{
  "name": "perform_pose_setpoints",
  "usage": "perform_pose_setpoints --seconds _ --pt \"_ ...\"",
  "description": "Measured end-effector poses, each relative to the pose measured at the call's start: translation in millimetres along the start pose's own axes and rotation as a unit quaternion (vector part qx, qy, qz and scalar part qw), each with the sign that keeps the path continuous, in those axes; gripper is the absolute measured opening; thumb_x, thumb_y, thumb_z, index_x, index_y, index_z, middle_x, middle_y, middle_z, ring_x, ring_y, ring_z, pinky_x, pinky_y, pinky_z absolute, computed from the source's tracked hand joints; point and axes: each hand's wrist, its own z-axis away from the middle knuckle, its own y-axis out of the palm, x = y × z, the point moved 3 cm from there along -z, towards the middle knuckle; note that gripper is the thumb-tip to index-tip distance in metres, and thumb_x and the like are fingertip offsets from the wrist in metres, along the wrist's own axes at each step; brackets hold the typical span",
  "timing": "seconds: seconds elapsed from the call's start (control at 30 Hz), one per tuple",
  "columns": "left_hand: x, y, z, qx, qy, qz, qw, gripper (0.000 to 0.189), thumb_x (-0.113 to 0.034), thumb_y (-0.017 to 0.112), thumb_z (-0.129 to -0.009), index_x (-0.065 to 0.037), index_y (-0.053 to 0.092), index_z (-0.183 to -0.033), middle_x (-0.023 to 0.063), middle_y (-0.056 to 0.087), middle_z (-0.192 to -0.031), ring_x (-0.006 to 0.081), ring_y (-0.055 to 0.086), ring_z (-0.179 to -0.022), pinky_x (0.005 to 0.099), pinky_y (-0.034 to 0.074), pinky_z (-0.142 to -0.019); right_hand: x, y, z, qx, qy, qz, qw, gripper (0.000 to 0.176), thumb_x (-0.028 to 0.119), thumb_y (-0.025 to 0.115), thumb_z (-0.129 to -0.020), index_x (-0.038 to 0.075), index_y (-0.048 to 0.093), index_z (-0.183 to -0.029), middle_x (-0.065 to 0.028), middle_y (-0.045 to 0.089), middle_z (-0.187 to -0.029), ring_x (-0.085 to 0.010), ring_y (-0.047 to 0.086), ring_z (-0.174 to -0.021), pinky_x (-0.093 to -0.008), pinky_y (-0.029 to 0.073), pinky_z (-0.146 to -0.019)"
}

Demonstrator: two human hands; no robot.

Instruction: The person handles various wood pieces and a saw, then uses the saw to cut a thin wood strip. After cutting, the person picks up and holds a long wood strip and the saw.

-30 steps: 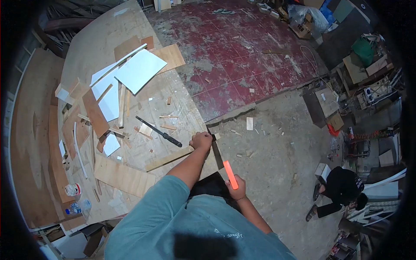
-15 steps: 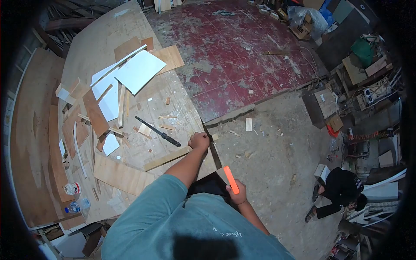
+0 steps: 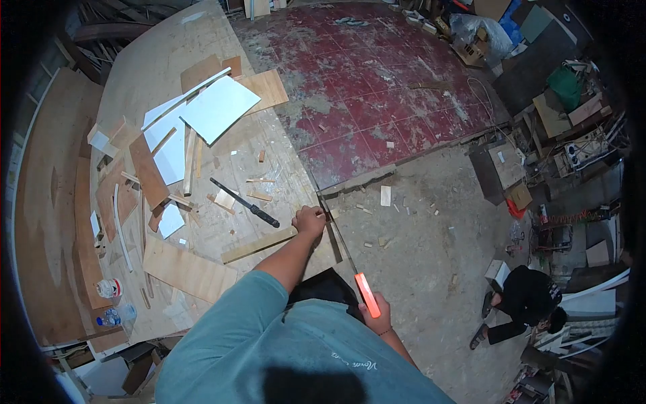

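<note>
My right hand (image 3: pixel 379 314) is closed around the orange handle of a handsaw (image 3: pixel 367 295), beyond the table's edge. Its thin blade runs up past my left hand, across the end of a wooden strip (image 3: pixel 259 244) that juts over the edge. With fingers curled, my left hand (image 3: pixel 309 221) clamps that strip down at the table edge, hiding part of it. A long dark tool with a black grip (image 3: pixel 266 217) lies on the table just beyond my left hand. Small wood offcuts (image 3: pixel 259 196) are scattered around it.
White panels (image 3: pixel 221 110) and plywood pieces (image 3: pixel 190 268) lie on the plywood table (image 3: pixel 269 151). A white tub (image 3: pixel 109 288) and a plastic bottle (image 3: pixel 109 318) stand near its left side. At the right, a person in dark clothes (image 3: pixel 528 296) bends low over the floor.
My right hand has drawn the saw back toward my body and slightly right, and more of its blade shows. My left hand has stayed on the strip.
</note>
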Motion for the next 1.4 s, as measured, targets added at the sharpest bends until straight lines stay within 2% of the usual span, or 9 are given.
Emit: perform_pose_setpoints --seconds 0.07,0.13,0.17,0.23,0.33,0.77,1.07,1.17,1.4 --pt "-3 -7 13 -0.012 0.108 -0.001 0.994 0.024 -0.026 0.069 -0.073 -0.023 0.071 -0.096 0.0064 0.06 -0.103 0.0293 0.054 -0.104 0.0477 0.038 -0.085 5 -1 0 -0.023 -0.001 -0.026 0.999 0.037 0.025 0.072 -0.082 -0.001 0.058 -0.105 -0.0096 0.058 -0.072 -0.0171 0.055 -0.061 -0.0313 0.047 -0.06" --pt "-2 -7 13 0.006 0.113 -0.005 0.994 0.027 -0.025 0.069 -0.073 -0.022 0.07 -0.099 0.0059 0.059 -0.104 0.0289 0.053 -0.106 0.0476 0.037 -0.087 15 -3 0 0.009 0.072 -0.014 0.997 0.052 0.02 0.071 -0.082 0.001 0.051 -0.127 -0.0139 0.068 -0.085 -0.0326 0.065 -0.07 -0.0358 0.052 -0.066" --pt "-2 -6 11 0.027 0.121 -0.01 0.992 0.029 -0.024 0.069 -0.073 -0.022 0.069 -0.102 0.0054 0.058 -0.105 0.0286 0.051 -0.108 0.0474 0.037 -0.089 15 -1 -4 0.008 0.069 -0.015 0.997 0.052 0.02 0.071 -0.082 0.001 0.051 -0.127 -0.0139 0.068 -0.085 -0.0326 0.065 -0.07 -0.0358 0.052 -0.066" --pt "-3 -2 4 0.016 0.135 -0.012 0.991 0.03 -0.023 0.069 -0.073 -0.021 0.069 -0.103 0.0056 0.057 -0.104 0.0284 0.051 -0.107 0.0463 0.037 -0.089 30 3 -15 0.025 -0.126 0.083 0.988 0.063 0.013 0.069 -0.081 0.002 0.045 -0.138 -0.0192 0.066 -0.113 -0.0345 0.067 -0.094 -0.0374 0.054 -0.08" --pt "-8 -1 1 -0.009 0.153 0.005 0.988 0.031 -0.022 0.069 -0.073 -0.02 0.07 -0.104 0.0059 0.057 -0.101 0.0282 0.052 -0.106 0.044 0.038 -0.089 47 1 -25 0.071 -0.016 0.074 0.995 0.062 0.008 0.067 -0.079 0.002 0.045 -0.137 -0.0208 0.055 -0.132 -0.0338 0.06 -0.113 -0.0381 0.052 -0.091" --pt "-2 -12 9 -0.036 0.157 0.084 0.983 0.03 -0.022 0.074 -0.072 -0.016 0.072 -0.101 0.0062 0.061 -0.101 0.0274 0.054 -0.104 0.0415 0.04 -0.092 83 -8 -50 0.06 0.015 0.016 0.998 0.056 0.001 0.06 -0.077 -0.004 0.05 -0.132 -0.0237 0.056 -0.131 -0.0323 0.056 -0.122 -0.0346 0.043 -0.102" --pt "3 -11 4 -0.055 0.177 0.088 0.979 0.024 -0.022 0.075 -0.07 -0.013 0.072 -0.092 0.0082 0.062 -0.089 0.0301 0.057 -0.094 0.0431 0.043 -0.083 92 -2 -69 0.076 0.003 0.068 0.995 0.058 -0.001 0.058 -0.075 -0.002 0.05 -0.133 -0.0232 0.058 -0.127 -0.0304 0.059 -0.118 -0.0335 0.045 -0.098" --pt "4 -6 1 -0.016 0.154 0.072 0.985 0.027 -0.018 0.072 -0.072 -0.016 0.072 -0.098 0.007 0.061 -0.099 0.029 0.054 -0.103 0.0439 0.039 -0.091 69 15 -99 0.081 0.006 0.058 0.995 0.058 0.0 0.057 -0.076 0.001 0.05 -0.134 -0.0226 0.059 -0.126 -0.0319 0.059 -0.118 -0.0345 0.046 -0.097" --pt "4 -8 3 -0.016 0.176 0.06 0.982 0.03 -0.016 0.071 -0.072 -0.013 0.069 -0.101 0.0077 0.06 -0.101 0.029 0.053 -0.106 0.0444 0.038 -0.091 47 68 -171 0.075 -0.02 0.055 0.996 0.062 0.005 0.057 -0.078 0.008 0.046 -0.139 -0.0225 0.059 -0.125 -0.0377 0.057 -0.114 -0.0364 0.047 -0.095"
